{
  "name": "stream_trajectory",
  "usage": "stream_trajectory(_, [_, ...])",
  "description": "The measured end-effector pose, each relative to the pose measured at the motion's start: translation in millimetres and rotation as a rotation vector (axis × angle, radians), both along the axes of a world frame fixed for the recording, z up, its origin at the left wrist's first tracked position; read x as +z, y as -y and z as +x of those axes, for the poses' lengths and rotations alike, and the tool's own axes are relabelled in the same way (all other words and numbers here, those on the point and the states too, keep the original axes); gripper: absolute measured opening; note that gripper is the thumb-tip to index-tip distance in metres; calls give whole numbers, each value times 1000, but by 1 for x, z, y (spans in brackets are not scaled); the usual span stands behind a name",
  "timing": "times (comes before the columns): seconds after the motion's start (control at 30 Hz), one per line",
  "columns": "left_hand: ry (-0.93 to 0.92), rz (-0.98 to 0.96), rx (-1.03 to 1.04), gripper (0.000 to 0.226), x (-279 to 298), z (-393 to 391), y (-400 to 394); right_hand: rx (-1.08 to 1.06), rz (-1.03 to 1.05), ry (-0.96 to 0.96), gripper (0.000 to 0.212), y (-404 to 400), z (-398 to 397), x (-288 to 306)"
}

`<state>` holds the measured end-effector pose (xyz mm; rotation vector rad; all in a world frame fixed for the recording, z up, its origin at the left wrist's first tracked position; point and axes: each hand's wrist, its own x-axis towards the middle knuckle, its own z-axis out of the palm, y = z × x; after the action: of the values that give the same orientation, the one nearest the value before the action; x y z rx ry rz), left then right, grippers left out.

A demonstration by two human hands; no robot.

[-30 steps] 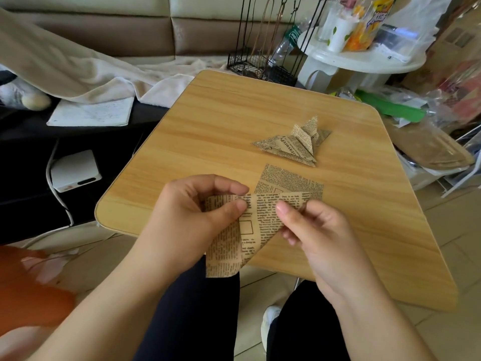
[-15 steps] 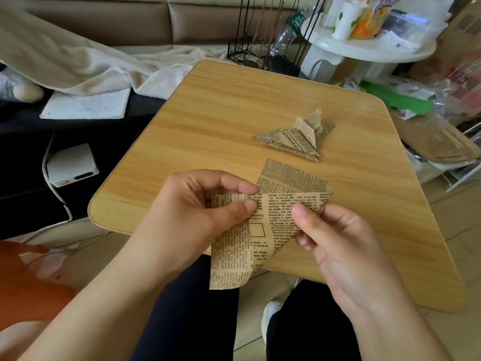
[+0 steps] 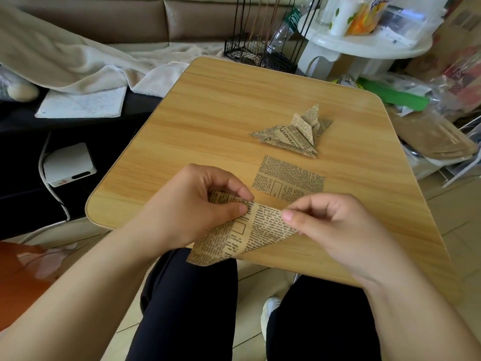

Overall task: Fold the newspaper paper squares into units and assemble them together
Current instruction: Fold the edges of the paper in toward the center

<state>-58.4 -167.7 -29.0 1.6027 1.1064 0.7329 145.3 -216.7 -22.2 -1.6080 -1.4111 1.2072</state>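
Above the near edge of the wooden table (image 3: 208,121) I hold a partly folded newspaper-print square (image 3: 250,235). My left hand (image 3: 192,209) pinches its upper left fold between thumb and fingers. My right hand (image 3: 335,230) pinches the right corner. The paper's lower tip hangs over my lap. A flat unfolded newspaper square (image 3: 289,181) lies on the table just beyond my hands. Farther back rest folded newspaper units (image 3: 294,132), stacked together with points sticking up.
A black wire rack (image 3: 260,53) and a white round side table (image 3: 364,45) with cups stand behind the table. Bags and a green item (image 3: 395,96) clutter the right. A sofa with a beige blanket (image 3: 78,63), a notebook and a white box (image 3: 69,164) are left.
My right hand has slid left along the top fold, closer to my left hand. The paper's hanging tip has swung slightly. The camera view has shifted a little.
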Motion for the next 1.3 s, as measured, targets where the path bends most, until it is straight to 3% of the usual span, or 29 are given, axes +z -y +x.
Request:
stream_trajectory(0.13, [-72,13,-60,19,-3,3,-11,35,-31,144,7,-10,-2,-7])
stream_trajectory(0.4, [-488,214,-117,32,-27,26,-37,-92,72,585,17,-35,-20,-46])
stream_trajectory(0.53, [-586,287,-154,36,-37,35,-41,-107,100,756,17,-39,-28,-57])
stream_trajectory(0.73, [-518,368,-134,41,-46,34,-43,-161,118,769,13,-37,-29,-64])
stream_trajectory(0.93, [-457,297,-39,46,-57,29,-49,-180,130,778,17,-39,-27,-69])
stream_trajectory(1.13, [-586,290,-7,13,-62,28,-50,-146,390,736,15,-37,-26,-78])
stream_trajectory(1.3, [-571,265,-25,16,-60,27,-51,-45,478,782,14,-28,-24,-81])
